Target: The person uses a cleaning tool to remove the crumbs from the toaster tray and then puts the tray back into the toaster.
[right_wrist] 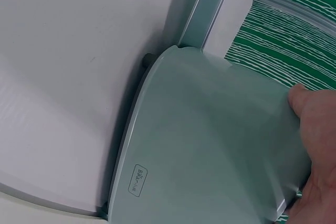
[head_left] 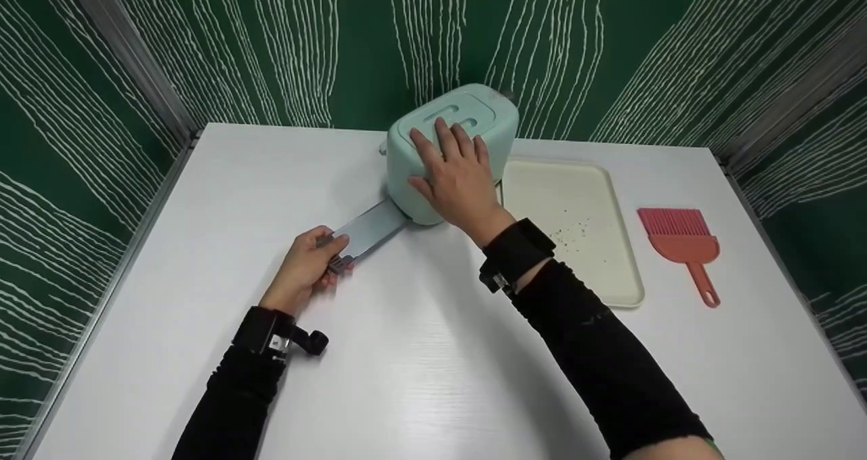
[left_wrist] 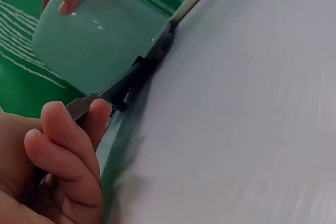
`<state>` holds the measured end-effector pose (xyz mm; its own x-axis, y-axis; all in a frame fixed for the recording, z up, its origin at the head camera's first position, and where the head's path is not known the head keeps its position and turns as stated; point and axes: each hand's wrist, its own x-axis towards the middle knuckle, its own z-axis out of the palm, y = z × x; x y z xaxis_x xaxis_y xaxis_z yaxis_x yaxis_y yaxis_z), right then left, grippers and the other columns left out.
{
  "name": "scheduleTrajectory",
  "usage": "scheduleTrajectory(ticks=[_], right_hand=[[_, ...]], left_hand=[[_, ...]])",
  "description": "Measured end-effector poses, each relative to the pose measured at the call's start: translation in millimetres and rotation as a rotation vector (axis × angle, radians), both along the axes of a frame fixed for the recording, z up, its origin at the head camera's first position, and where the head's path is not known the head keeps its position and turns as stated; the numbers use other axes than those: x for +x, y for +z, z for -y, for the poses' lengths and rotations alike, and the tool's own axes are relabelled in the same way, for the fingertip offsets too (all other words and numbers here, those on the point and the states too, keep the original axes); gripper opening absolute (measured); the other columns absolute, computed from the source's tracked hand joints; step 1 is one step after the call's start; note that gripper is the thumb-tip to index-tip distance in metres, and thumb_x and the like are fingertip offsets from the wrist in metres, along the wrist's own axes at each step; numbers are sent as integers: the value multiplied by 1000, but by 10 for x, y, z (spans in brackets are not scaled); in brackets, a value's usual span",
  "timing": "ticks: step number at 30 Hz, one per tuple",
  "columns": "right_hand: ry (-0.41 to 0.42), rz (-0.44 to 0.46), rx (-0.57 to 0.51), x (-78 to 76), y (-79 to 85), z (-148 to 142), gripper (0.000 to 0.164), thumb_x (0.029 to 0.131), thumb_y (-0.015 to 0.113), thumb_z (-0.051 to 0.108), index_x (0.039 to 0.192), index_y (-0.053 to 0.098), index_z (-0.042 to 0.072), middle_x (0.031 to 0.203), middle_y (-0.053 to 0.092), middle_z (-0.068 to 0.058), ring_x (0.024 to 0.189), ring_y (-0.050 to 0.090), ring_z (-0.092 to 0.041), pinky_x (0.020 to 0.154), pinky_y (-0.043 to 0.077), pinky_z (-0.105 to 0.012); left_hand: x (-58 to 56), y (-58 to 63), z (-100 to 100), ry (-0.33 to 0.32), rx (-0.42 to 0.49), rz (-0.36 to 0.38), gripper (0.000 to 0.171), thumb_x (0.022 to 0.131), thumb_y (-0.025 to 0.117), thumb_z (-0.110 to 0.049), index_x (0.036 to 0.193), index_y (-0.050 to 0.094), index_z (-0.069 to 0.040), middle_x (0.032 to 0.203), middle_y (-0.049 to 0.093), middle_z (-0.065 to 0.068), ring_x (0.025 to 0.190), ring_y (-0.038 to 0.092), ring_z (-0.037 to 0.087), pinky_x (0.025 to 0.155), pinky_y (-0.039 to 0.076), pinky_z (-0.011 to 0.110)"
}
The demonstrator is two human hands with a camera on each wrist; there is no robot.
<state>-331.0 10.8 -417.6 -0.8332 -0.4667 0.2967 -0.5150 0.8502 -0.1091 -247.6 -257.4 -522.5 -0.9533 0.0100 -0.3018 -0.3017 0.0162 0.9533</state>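
A mint-green toaster [head_left: 413, 175] stands at the back middle of the white table, set at an angle. From its near left end sticks out a flat metal crumb tray [head_left: 372, 226] with a grey end piece. My left hand [head_left: 305, 263] pinches that end, thumb on top and fingers beneath; the left wrist view shows the curled fingers [left_wrist: 68, 150] close up. On the toaster's lid lies my right hand [head_left: 460, 175], its fingers spread and fairly straight. In the right wrist view the toaster's side [right_wrist: 210, 129] bears a small label, and the crumb tray [right_wrist: 207, 11] reaches out beyond it.
A cream serving tray [head_left: 569, 182] with dark crumbs scattered on it lies right of the toaster, partly behind my right wrist. Farther right is a red brush nested with a small dustpan [head_left: 684, 246]. Green panels with white streaks [head_left: 366, 47] border the table.
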Motion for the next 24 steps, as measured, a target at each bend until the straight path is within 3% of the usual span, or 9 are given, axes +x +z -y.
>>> scheduleTrajectory(ticks=[15, 20, 24], right_hand=[[-3, 36, 8, 9, 14, 25, 70, 111, 55, 50, 171, 29, 24, 176, 25, -21, 162, 27, -45, 133, 22, -70], [0, 36, 9, 11, 16, 22, 70, 111, 55, 50, 170, 29, 23, 176, 25, -21, 162, 27, -46, 132, 22, -70], [-9, 22, 19, 11, 18, 15, 70, 111, 55, 50, 170, 29, 24, 176, 26, -21, 162, 29, -45, 132, 23, -70]], left_hand=[[-131, 71, 12, -79, 3, 100, 26, 112, 60, -27, 123, 53, -4, 77, 78, 5, 43, 54, 3, 39, 41, 14], [-165, 83, -18, -80, 1, 108, 26, 111, 61, -26, 122, 52, -5, 77, 78, 6, 43, 54, 3, 38, 40, 14], [-209, 90, -57, -69, 13, 118, 34, 111, 61, -26, 133, 47, -4, 77, 78, 5, 42, 54, 4, 39, 40, 14]])
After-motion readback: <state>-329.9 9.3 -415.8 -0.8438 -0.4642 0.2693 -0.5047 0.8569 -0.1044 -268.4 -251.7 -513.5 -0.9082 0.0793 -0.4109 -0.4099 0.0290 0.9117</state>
